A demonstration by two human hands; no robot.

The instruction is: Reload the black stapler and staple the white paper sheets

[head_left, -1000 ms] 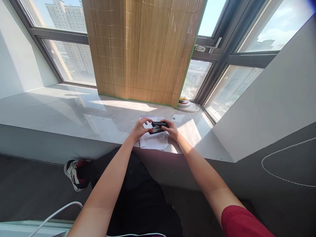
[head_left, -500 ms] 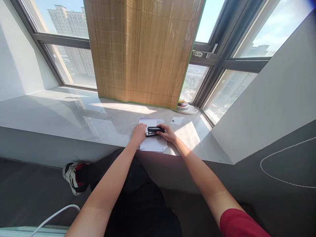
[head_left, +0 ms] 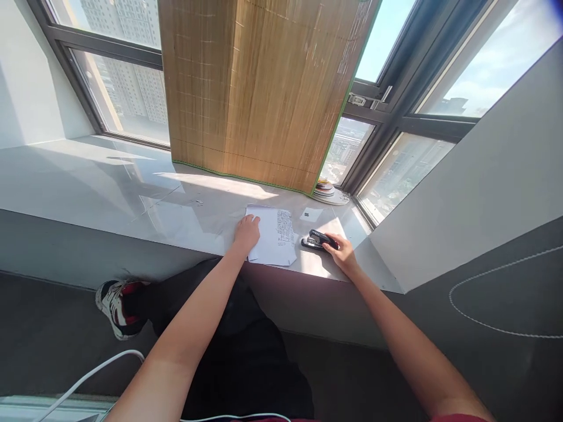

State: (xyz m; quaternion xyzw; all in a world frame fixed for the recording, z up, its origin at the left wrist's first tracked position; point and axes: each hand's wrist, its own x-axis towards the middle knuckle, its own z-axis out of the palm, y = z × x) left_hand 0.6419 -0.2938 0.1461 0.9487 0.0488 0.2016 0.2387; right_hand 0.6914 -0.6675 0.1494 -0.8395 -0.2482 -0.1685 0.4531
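A stapler (head_left: 320,240), black with a shiny metal base, is gripped at its rear end by my right hand (head_left: 343,255). It is at the right of the papers, on or just over the sill, with its front pointing left. White papers (head_left: 269,237) lie in a stack near the sill's front edge, with dark print along the right side of the top sheet. My left hand (head_left: 247,231) rests on the left edge of these papers, its fingers laid over them; the thumb is hard to make out.
The pale tiled windowsill (head_left: 109,193) runs along the windows. A small white slip (head_left: 311,214) lies behind the stapler. Some stacked round discs (head_left: 328,192) stand in the far corner, beside a hanging bamboo blind (head_left: 264,94). A white cable (head_left: 92,381) loops at lower left.
My right hand has moved the stapler rightward off the papers, uncovering the print on the top sheet. My left hand stays at the papers' left edge. The view has shifted slightly.
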